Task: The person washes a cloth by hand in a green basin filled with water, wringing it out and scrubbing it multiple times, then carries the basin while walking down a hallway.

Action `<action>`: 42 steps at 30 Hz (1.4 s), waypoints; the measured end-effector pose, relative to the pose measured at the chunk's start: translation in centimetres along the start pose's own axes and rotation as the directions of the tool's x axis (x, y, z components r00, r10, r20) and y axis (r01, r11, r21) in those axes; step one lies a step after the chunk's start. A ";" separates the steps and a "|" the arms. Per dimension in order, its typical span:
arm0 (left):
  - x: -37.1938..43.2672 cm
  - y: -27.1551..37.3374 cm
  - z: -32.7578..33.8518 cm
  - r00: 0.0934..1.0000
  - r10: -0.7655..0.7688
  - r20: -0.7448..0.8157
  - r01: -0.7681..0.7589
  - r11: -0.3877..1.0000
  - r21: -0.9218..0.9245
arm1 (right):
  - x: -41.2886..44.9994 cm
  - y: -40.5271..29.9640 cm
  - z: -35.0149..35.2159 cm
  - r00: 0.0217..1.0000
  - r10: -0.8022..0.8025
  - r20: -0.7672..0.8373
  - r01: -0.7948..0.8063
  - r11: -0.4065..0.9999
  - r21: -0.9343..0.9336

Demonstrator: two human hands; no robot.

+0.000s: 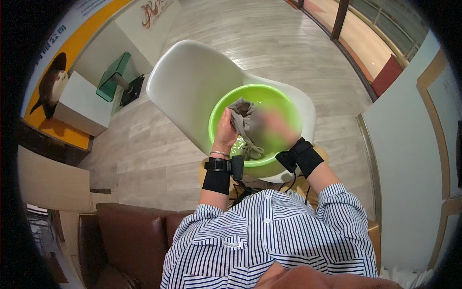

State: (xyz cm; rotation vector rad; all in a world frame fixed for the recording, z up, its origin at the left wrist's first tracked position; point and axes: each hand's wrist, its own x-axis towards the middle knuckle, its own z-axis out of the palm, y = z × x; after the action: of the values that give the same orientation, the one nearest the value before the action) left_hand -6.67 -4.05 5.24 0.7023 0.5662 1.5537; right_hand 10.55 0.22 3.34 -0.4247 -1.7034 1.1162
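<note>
A bright green plastic basin [254,88] with water in it rests on the seat of a white moulded chair [195,72]. Over the basin, my left hand [226,130] is closed on a wet grey cloth [242,112], whose lower end hangs down to the water near the basin's front wall. My right hand [276,124] is over the basin's right half, beside the cloth; a blur covers its fingers, so its hold cannot be made out. Both wrists wear black bands with small devices, and cables run between them near my lap.
Behind and left of me stands a brown leather sofa [133,234]. A white box-shaped stand [85,103] and a green translucent object [113,77] are at the left. On the right is a pale panel [393,151]. Wood-look flooring [144,155] surrounds the chair.
</note>
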 end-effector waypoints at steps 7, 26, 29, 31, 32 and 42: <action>0.2 0.9 -1.0 0.994 -0.047 -0.097 0.058 0.991 0.118 | 1.2 -2.1 -4.0 0.967 -0.130 0.221 0.253 0.609 -0.752; -1.1 -0.1 -2.3 0.946 -0.045 -0.321 0.245 0.749 0.616 | 1.3 -0.5 -5.3 0.970 0.214 0.114 -0.220 0.974 0.046; 0.1 -0.5 -1.8 0.935 0.027 -0.353 0.203 0.775 0.599 | 3.8 0.3 -6.3 0.928 0.317 -0.195 -0.361 0.637 -0.681; 0.6 -0.5 -1.8 0.923 0.058 -0.380 0.193 0.784 0.590 | 5.1 0.5 -7.1 0.939 0.266 -0.217 -0.340 0.645 -0.685; 1.2 -0.4 -2.0 0.924 0.075 -0.376 0.169 0.801 0.574 | 5.4 0.5 -7.5 0.946 0.217 -0.240 -0.323 0.654 -0.684; 1.9 -0.1 -2.5 0.862 0.056 -0.505 0.163 0.911 0.379 | 9.6 1.4 -6.7 0.955 0.208 -0.212 -0.296 0.623 -0.724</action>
State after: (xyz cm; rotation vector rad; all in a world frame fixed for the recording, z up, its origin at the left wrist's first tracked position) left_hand -8.52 -2.01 3.67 0.5724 1.3320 1.5821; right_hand 12.03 10.94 7.87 -1.2658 -1.9977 0.4847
